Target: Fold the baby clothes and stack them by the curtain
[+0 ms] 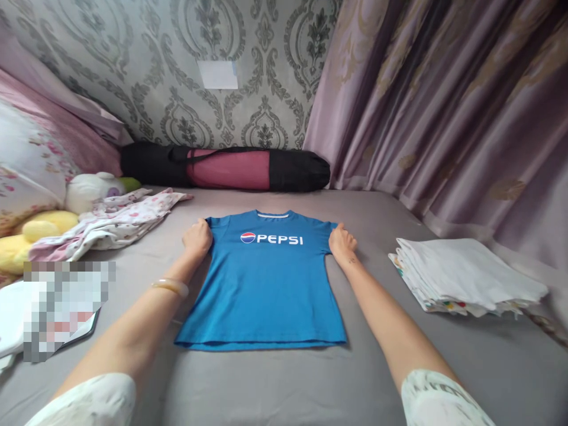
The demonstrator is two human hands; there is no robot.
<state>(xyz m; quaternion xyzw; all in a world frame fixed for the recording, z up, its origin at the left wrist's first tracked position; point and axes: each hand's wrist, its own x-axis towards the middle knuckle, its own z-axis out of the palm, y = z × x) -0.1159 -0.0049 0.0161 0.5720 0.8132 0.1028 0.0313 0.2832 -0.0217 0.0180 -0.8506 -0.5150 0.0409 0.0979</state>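
Head view: looking down at a blue PEPSI T-shirt laid out flat mid-bed on the gray sheet, with the collar at the far side and the hem nearest. Pinching one sleeve end in the left hand and the other in the right hand, pretty snug on both. Also seeing a stack of white cloth off to the right, patterned clothes and a yellow plush to the left, plus a long black-and-maroon bag by the wall.
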